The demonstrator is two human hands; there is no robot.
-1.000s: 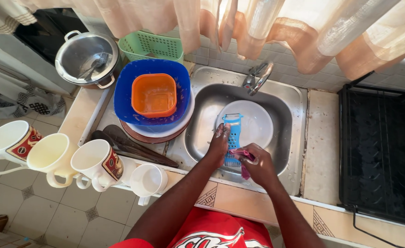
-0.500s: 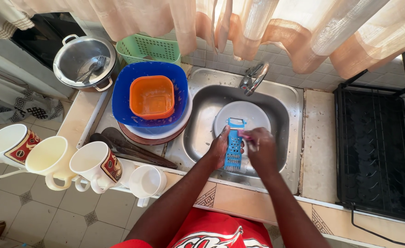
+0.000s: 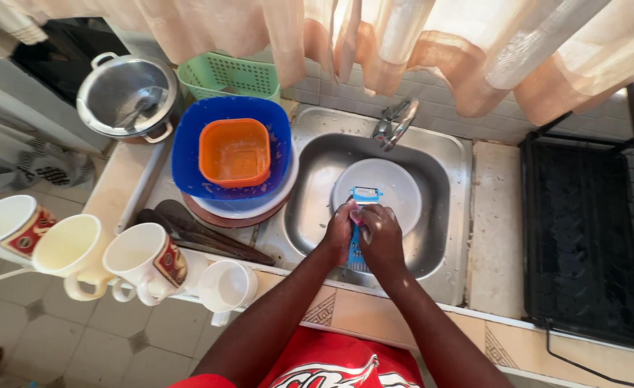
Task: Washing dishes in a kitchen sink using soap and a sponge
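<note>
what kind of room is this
Most likely a home kitchen, at the washing-up spot: a steel sink with a tap, mugs and stacked bowls beside it, and both hands holding a blue grater over the sink.

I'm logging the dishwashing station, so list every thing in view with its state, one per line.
Grater: upright over the sink, held in both hands.
Left hand: gripping the grater.
Right hand: gripping the grater.
Plate: lying flat in the sink.
Tap: no water seen running.
Orange tub: nested in blue tub, soapy.
Pot: open, utensil inside.
Mugs: lying on their sides.
</note>
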